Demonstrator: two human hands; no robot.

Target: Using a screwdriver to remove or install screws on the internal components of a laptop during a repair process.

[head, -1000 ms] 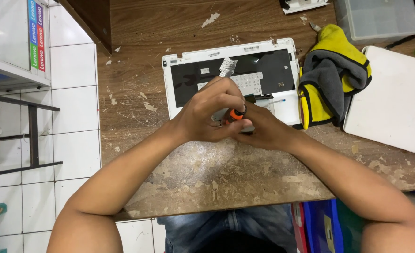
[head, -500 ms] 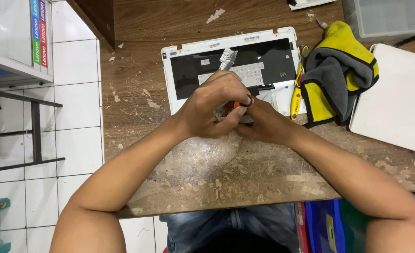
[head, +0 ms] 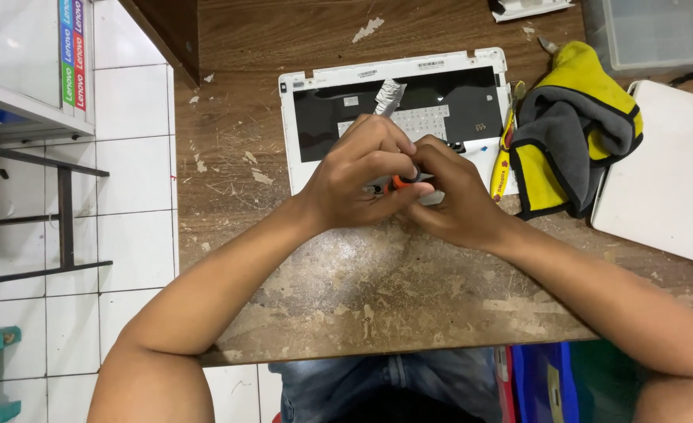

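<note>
A white laptop base (head: 307,102) with a black inner tray lies open on the worn wooden table (head: 409,290); a silver ribbon cable (head: 388,95) sticks up from it. My left hand (head: 358,180) and my right hand (head: 456,196) meet over the laptop's front edge. Both close around a small tool with an orange and black handle (head: 402,181), mostly hidden by my fingers.
A yellow and grey cloth (head: 573,133) lies right of the laptop, with a yellow-handled tool (head: 501,160) beside it. A white laptop lid (head: 667,184) is at the right, a clear plastic box (head: 648,31) at the back. White tiled floor and a metal shelf (head: 25,117) are left.
My hands have stayed joined on the small tool, with the fingers shifting slightly. The view has tilted, so the laptop and cloth sit lower in the frame.
</note>
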